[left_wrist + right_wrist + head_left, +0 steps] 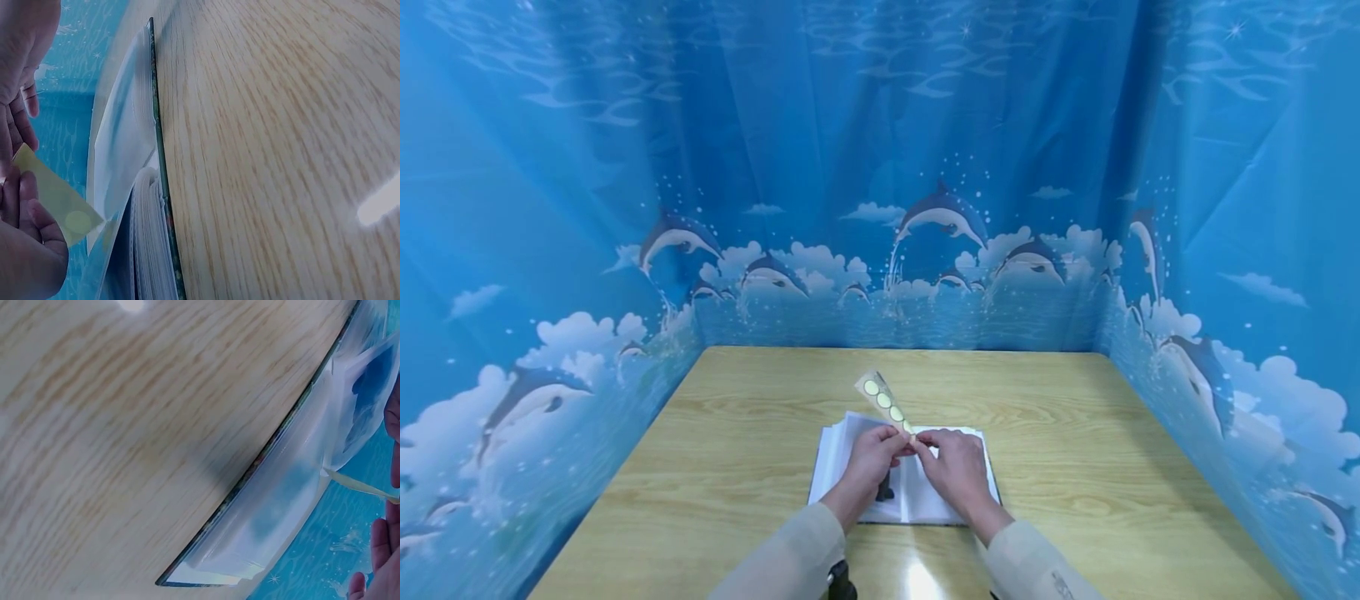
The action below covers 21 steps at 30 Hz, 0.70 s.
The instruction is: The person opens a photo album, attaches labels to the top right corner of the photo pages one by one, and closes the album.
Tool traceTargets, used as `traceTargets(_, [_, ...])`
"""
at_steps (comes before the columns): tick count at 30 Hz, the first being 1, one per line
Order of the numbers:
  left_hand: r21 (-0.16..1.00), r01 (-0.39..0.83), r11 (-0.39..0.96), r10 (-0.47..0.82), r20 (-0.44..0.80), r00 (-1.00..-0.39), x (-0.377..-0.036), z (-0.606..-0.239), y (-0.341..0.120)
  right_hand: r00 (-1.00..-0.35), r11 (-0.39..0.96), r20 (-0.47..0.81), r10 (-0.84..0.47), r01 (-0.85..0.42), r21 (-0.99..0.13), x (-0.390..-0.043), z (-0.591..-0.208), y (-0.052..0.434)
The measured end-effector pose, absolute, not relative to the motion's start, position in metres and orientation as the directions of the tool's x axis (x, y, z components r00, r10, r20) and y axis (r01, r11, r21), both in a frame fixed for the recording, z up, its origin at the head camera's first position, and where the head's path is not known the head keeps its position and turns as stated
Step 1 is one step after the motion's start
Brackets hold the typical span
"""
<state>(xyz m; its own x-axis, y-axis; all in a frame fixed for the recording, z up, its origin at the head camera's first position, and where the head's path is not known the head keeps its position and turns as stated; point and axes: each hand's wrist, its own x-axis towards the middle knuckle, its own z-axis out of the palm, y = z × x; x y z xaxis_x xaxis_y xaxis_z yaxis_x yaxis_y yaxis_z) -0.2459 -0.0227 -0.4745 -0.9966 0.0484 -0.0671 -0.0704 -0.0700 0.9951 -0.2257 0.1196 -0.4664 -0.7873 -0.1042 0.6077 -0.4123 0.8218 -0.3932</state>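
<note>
A narrow strip of round pale-yellow stickers [883, 400] slants up and away above an open album. My left hand [868, 460] pinches its near end between thumb and fingers. At that same end, the thumb and forefinger of my right hand [957, 468] also pinch, the fingertips of both hands nearly meeting. In the left wrist view, the translucent yellowish strip [53, 187] shows between the two hands. Edge-on, the strip [357, 484] appears thin in the right wrist view. Beneath the hands the album [931, 504] lies open, with clear sleeve pages; a dark picture [885, 487] is partly hidden by my left hand.
The album sits on a wood-grain table [730, 467]. A blue curtain [880, 308] printed with dolphins surrounds the table at the back and sides. A small black object [841, 581] is beside the left sleeve at the bottom edge of the head view.
</note>
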Motion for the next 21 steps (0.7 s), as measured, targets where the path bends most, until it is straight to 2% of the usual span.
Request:
traceTargets(7, [0.997,-0.061,-0.047,0.021,-0.060,-0.998,-0.2460,-0.4755,-0.0232,-0.811,0.815,0.577,-0.098,-0.398,-0.421,-0.2251,-0.4667,0.1183])
traceTargets(14, [0.998,-0.059,-0.037,0.032,-0.058,-0.998,-0.2465,-0.4768,-0.0235,-0.909,0.708,0.416,0.001,-0.293,-0.642,-0.2264,-0.4646,0.1178])
traceTargets(21, [0.996,-0.081,-0.030,0.050,-0.080,-0.996,-0.2452,-0.4740,-0.0255,-0.954,0.587,0.294,0.056,-0.207,-0.783,-0.2293,-0.4649,0.1198])
